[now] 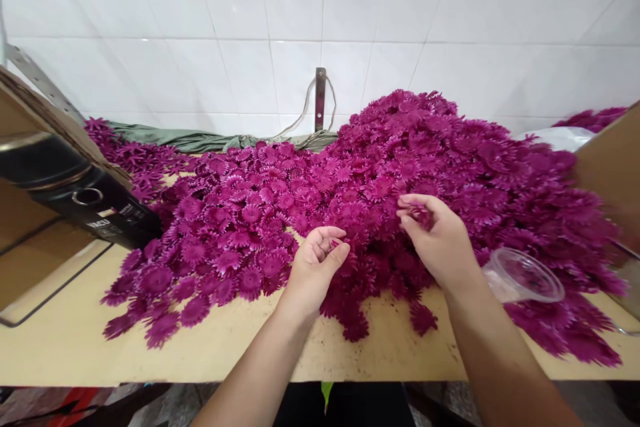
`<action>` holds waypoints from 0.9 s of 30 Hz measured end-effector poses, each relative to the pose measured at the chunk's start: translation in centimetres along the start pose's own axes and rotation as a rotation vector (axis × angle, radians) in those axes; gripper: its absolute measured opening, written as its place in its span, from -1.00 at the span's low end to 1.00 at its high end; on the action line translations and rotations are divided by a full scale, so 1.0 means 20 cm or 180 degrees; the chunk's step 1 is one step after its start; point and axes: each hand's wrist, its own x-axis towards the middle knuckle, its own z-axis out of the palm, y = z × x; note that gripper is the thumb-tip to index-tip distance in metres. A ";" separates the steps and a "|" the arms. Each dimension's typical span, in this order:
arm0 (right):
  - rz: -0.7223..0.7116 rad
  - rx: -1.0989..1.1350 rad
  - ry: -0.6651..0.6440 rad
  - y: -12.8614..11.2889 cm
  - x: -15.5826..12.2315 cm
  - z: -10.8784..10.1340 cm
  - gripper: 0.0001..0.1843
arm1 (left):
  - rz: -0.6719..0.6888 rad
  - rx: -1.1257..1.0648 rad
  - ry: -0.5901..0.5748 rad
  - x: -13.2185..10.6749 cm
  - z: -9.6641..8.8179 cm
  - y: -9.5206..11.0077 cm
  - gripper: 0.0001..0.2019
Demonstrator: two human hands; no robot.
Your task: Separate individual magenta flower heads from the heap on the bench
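Observation:
Magenta flower heads (pixel 280 200) with fringed petals, seemingly artificial, lie in a wide heap in front of me. My left hand (pixel 320 263) is over the heap's near edge, thumb and fingers closed in a pinch. A speck of magenta shows at its fingertips, too small to make out. To the right, my right hand (pixel 443 233) is curled, with a magenta flower head (pixel 420 215) showing inside its bent fingers, partly hidden by them. The hands are apart. Beside my right wrist, a clear plastic tub (pixel 530 277) sits tilted among the flowers.
A black flask (pixel 95 193) leans at the left beside a cardboard box (pixel 30 240). Green cloth (pixel 200 138) runs along the tiled wall (pixel 225 73), under a metal bracket (pixel 320 100). Another cardboard panel (pixel 613 167) stands right. The tan tabletop (pixel 200 360) ends near my forearms.

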 end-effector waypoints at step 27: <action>-0.1233 -0.1307 0.0063 0.05 0.02 -0.11 -0.75 | 0.1346 0.2609 -0.1150 0.11 0.12 0.07 -0.80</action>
